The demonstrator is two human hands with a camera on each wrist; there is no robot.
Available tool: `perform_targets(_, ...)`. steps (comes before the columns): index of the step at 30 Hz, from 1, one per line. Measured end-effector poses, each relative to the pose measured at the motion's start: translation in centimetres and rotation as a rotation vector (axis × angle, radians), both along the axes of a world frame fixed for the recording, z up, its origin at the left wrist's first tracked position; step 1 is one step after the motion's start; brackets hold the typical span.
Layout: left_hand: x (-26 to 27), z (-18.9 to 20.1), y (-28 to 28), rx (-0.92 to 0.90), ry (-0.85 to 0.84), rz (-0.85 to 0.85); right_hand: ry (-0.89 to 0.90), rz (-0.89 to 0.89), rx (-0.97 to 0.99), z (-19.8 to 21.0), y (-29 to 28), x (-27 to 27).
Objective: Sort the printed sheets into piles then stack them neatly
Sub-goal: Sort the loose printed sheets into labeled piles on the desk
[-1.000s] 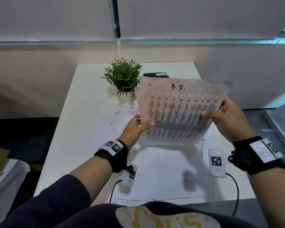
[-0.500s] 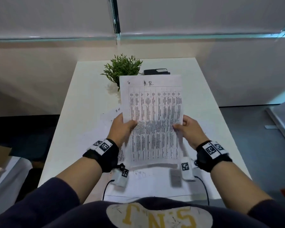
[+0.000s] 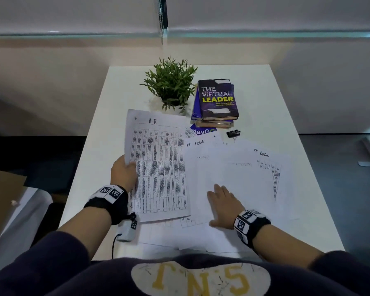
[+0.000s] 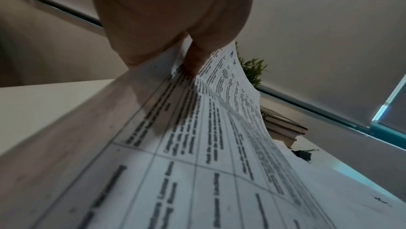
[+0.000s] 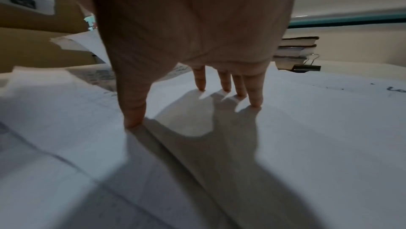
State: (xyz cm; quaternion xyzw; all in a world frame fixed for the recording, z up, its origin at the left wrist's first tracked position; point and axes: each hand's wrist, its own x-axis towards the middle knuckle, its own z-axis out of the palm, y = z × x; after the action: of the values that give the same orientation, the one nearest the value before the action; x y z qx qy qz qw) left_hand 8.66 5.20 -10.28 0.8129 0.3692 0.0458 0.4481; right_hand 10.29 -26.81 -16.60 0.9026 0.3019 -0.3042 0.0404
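Letting go w/ the right hand [image 3: 223, 207] is the change: half a sec ago both hands held the A.R. sheet [image 3: 158, 165] up; now only the left hand [image 3: 124, 173] pinches its left edge, thumb on top, sheet lowered toward the table [image 3: 276, 99]. Right hand is flat, fingers [image 5: 256, 92] spread, pressing the IT logs sheets [image 3: 244, 174] just right of that grip. Prob. A.R. pile going down left, next sheet pending.
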Motion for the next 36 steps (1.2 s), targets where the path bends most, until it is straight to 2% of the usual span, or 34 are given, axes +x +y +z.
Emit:
perform_targets(7, -0.7, -0.9, 0.4, -0.050, -0.009, 0.053, -0.089, 0.082, 0.041, -0.7, -0.2, -1.4)
perform_targets(15, -0.4, -0.7, 1.3, -0.081, -0.065, 0.100, -0.287, -0.074, 0.310, 1.8, -1.7, 0.4)
perform_targets(19, -0.5, -0.9, 1.5, -0.065, -0.064, 0.109, -0.273, -0.358, 0.354, 5.5, -2.8, 3.1)
perform_targets(21, -0.7, -1.0, 1.6, -0.058, -0.056, 0.110, -0.280, -0.494, 0.442, 7.9, -3.1, 4.5)
perform_targets(27, -1.6, -1.0, 1.7, -0.078, -0.052, 0.144, -0.194, -0.677, 0.750, 13.7, -3.5, 7.5)
perform_targets(31, -2.1, -1.0, 2.6, -0.054, -0.016, 0.157, -0.071, -0.870, 0.966, 14.4, -4.0, 8.8)
perform_targets(33, -2.4, -0.8, 2.9, -0.043, -0.001, 0.162, 0.039, -0.947, 0.933, 13.2, -3.7, 8.8)
perform_targets(36, -2.9, -0.6, 2.9, -0.018, 0.012, 0.158, 0.156, -0.918, 0.751, 9.3, -2.8, 8.1)
